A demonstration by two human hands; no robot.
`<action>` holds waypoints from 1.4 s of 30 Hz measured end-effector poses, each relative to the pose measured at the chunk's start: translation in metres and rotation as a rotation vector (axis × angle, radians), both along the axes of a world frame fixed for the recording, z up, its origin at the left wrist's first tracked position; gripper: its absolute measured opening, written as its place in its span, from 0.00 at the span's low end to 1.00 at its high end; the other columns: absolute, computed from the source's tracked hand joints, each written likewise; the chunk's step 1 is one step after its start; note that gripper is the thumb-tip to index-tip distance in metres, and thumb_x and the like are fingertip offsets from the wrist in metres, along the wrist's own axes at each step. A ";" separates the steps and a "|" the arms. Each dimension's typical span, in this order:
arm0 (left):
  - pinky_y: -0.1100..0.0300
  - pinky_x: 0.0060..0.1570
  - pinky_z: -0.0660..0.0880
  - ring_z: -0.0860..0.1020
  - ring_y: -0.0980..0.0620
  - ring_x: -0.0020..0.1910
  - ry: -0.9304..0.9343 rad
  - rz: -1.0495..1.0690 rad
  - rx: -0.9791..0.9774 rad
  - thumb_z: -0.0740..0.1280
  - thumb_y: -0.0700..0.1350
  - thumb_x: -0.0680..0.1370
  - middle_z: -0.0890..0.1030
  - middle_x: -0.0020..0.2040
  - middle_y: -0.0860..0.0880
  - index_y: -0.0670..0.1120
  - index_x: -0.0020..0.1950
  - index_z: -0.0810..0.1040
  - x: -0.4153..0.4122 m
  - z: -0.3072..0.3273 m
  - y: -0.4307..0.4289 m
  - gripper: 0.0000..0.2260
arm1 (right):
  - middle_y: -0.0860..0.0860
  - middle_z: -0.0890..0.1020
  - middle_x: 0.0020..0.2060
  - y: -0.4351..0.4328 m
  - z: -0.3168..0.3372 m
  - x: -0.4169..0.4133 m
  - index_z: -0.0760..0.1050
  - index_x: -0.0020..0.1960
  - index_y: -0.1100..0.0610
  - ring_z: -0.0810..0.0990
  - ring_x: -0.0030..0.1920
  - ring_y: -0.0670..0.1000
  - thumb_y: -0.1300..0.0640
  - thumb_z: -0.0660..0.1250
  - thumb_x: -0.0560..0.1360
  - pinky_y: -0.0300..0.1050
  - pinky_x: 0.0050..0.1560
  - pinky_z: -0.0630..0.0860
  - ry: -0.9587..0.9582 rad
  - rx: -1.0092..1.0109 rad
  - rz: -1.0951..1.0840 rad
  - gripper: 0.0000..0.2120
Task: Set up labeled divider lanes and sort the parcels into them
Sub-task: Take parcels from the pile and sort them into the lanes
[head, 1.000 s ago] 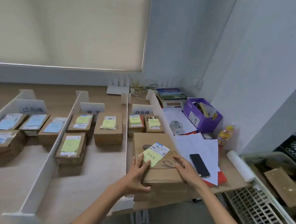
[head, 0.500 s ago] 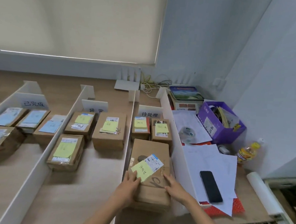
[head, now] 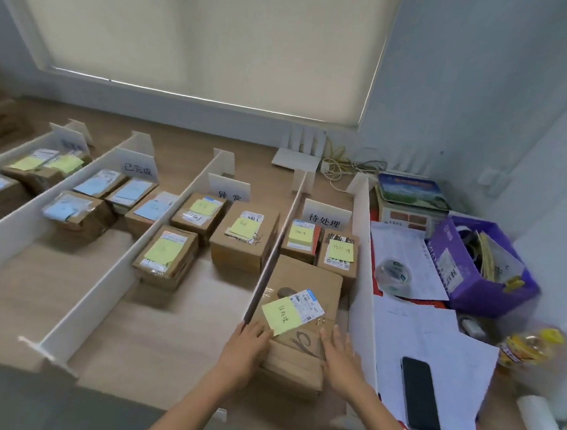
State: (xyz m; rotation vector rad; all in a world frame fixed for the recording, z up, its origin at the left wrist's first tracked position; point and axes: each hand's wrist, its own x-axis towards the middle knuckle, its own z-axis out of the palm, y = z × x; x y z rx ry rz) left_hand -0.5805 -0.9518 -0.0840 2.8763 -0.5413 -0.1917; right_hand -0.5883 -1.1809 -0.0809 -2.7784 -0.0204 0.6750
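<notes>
In rightmost lane (head: 346, 297), parcel (head: 308, 282) lying lengthwise

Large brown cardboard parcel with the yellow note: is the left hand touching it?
Touching. Head view: the left hand lies flat on the large brown cardboard parcel, at its near-left corner.

left grip (head: 247, 339) flat, right grip (head: 339, 351) flat (palms down)

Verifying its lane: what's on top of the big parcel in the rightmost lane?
A handwritten yellow sticky note overlapping a white shipping label; the left hand and right hand rest on the parcel's near edge. The note covers part of the label.
</notes>
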 end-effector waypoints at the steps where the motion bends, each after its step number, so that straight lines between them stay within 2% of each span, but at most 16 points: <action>1: 0.60 0.58 0.72 0.78 0.56 0.54 -0.020 0.021 -0.042 0.77 0.49 0.61 0.76 0.55 0.57 0.56 0.55 0.73 -0.010 0.003 0.006 0.25 | 0.53 0.40 0.77 0.004 0.002 0.000 0.42 0.77 0.47 0.38 0.76 0.60 0.60 0.51 0.81 0.60 0.74 0.45 -0.054 0.011 0.003 0.30; 2: 0.60 0.55 0.74 0.79 0.56 0.52 -0.057 0.059 -0.086 0.77 0.49 0.60 0.78 0.52 0.57 0.56 0.54 0.75 -0.017 0.008 0.013 0.24 | 0.53 0.43 0.77 0.008 0.003 0.000 0.46 0.77 0.48 0.40 0.76 0.59 0.60 0.51 0.80 0.59 0.74 0.45 -0.119 0.036 -0.014 0.28; 5: 0.59 0.53 0.74 0.78 0.52 0.51 -0.196 0.220 -0.246 0.68 0.45 0.70 0.80 0.52 0.53 0.50 0.55 0.78 -0.037 0.021 0.041 0.14 | 0.52 0.53 0.77 0.030 0.010 0.005 0.56 0.75 0.49 0.48 0.76 0.56 0.57 0.53 0.81 0.56 0.75 0.49 -0.233 0.096 0.045 0.23; 8: 0.57 0.55 0.75 0.77 0.52 0.53 -0.295 0.414 -0.286 0.68 0.39 0.72 0.80 0.52 0.52 0.48 0.55 0.79 -0.060 0.041 0.078 0.13 | 0.51 0.60 0.75 0.070 0.023 0.010 0.59 0.74 0.50 0.53 0.76 0.54 0.56 0.53 0.81 0.52 0.75 0.51 -0.258 0.116 0.194 0.22; 12: 0.57 0.58 0.70 0.75 0.52 0.58 -0.338 0.686 -0.368 0.63 0.40 0.77 0.79 0.56 0.53 0.48 0.58 0.78 -0.094 0.069 0.146 0.11 | 0.48 0.72 0.66 0.152 0.051 0.010 0.68 0.69 0.50 0.66 0.69 0.49 0.55 0.55 0.81 0.44 0.69 0.60 -0.322 0.283 0.339 0.17; 16: 0.57 0.56 0.71 0.78 0.47 0.54 -0.390 0.923 -0.440 0.61 0.42 0.76 0.81 0.53 0.47 0.44 0.55 0.80 -0.136 0.094 0.228 0.11 | 0.46 0.77 0.61 0.245 0.068 -0.005 0.73 0.64 0.50 0.72 0.63 0.48 0.54 0.55 0.81 0.42 0.64 0.66 -0.387 0.378 0.529 0.14; 18: 0.60 0.53 0.69 0.79 0.45 0.51 -0.416 1.028 -0.500 0.58 0.46 0.74 0.83 0.50 0.45 0.42 0.51 0.82 -0.159 0.105 0.270 0.15 | 0.45 0.79 0.59 0.292 0.074 -0.014 0.75 0.62 0.50 0.74 0.60 0.47 0.54 0.56 0.81 0.41 0.60 0.69 -0.411 0.448 0.575 0.13; 21: 0.61 0.52 0.70 0.79 0.46 0.52 -0.473 1.156 -0.536 0.63 0.39 0.76 0.82 0.50 0.47 0.44 0.51 0.82 -0.197 0.116 0.335 0.08 | 0.45 0.81 0.55 0.363 0.083 -0.024 0.77 0.59 0.51 0.76 0.56 0.46 0.55 0.57 0.80 0.39 0.55 0.71 -0.426 0.515 0.629 0.12; 25: 0.63 0.51 0.69 0.78 0.53 0.54 -0.525 1.251 -0.490 0.62 0.38 0.78 0.81 0.53 0.53 0.48 0.53 0.80 -0.248 0.130 0.420 0.10 | 0.47 0.82 0.53 0.458 0.092 -0.043 0.78 0.57 0.53 0.77 0.55 0.48 0.57 0.58 0.80 0.40 0.52 0.71 -0.378 0.585 0.634 0.11; 32: 0.63 0.51 0.71 0.79 0.52 0.53 -0.566 1.332 -0.469 0.63 0.37 0.77 0.82 0.51 0.53 0.48 0.51 0.81 -0.302 0.145 0.544 0.10 | 0.44 0.82 0.50 0.583 0.091 -0.068 0.79 0.52 0.51 0.79 0.52 0.47 0.59 0.60 0.79 0.41 0.53 0.73 -0.354 0.652 0.612 0.10; 39: 0.67 0.50 0.68 0.79 0.53 0.53 -0.586 1.369 -0.499 0.63 0.36 0.77 0.82 0.51 0.53 0.46 0.51 0.81 -0.301 0.141 0.633 0.10 | 0.44 0.82 0.48 0.683 0.098 -0.055 0.78 0.51 0.50 0.79 0.50 0.47 0.58 0.59 0.80 0.41 0.53 0.75 -0.277 0.656 0.626 0.09; 42: 0.67 0.50 0.68 0.78 0.55 0.53 -0.602 1.382 -0.529 0.62 0.36 0.77 0.82 0.51 0.54 0.47 0.51 0.81 -0.285 0.142 0.678 0.10 | 0.45 0.82 0.47 0.734 0.102 -0.039 0.77 0.48 0.49 0.79 0.49 0.48 0.58 0.59 0.79 0.45 0.53 0.76 -0.280 0.671 0.654 0.09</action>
